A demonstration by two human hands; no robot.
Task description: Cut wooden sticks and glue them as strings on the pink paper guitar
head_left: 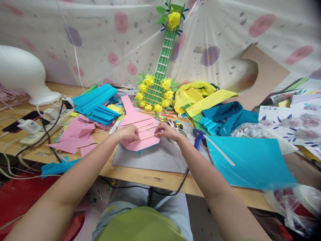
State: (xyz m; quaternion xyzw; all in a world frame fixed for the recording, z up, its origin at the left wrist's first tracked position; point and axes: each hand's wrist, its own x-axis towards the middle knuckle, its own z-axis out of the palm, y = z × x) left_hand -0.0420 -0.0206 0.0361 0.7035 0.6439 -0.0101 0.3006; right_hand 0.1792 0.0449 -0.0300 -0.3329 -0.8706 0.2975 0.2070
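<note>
A pink guitar-shaped cutout (130,117) with a blue edge lies on a grey cutting mat (150,162) in front of me. Several thin wooden sticks (145,126) run across its face, roughly parallel. My left hand (129,133) has its fingers pinched on the lowest wooden stick (146,137), left of its middle. At that stick's right end, the fingertips of my right hand (165,130) are closed on it. The stick lies against the pink surface. Behind the cutout, a finished-looking green paper guitar (164,62) with yellow flowers leans on the curtain.
Scissors (173,124) and a tape roll (184,134) lie beside my right hand, near a blue glue gun (199,138). Blue sheet (248,160) is at right; pink paper scraps (75,134) and a power strip (47,129) with cables are at left. A white foam head (22,72) stands beyond.
</note>
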